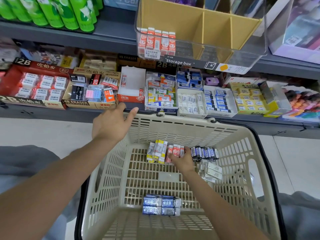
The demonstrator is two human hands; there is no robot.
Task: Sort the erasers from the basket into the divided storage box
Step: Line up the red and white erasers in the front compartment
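Note:
A beige plastic basket point(242, 153) sits on the floor below the shelf. Inside lie yellow-and-white erasers point(158, 150), red-and-white erasers point(174, 150), dark blue erasers point(205, 153) at the far side, white ones point(213, 171) to the right, and blue ones point(161, 204) near me. My right hand point(183, 160) reaches into the basket and its fingers close around the red-and-white erasers. My left hand point(110, 122) hovers open above the basket's far left rim, holding nothing. The clear divided storage box point(242, 54) stands on the upper shelf; red-and-white erasers point(156, 42) fill its left compartment.
The lower shelf holds many open cartons of erasers point(161, 91), with an almost empty orange 2B carton point(131, 87) just beyond my left hand. Green bottles point(52, 11) stand at the upper left. Grey cloth lies at both lower corners.

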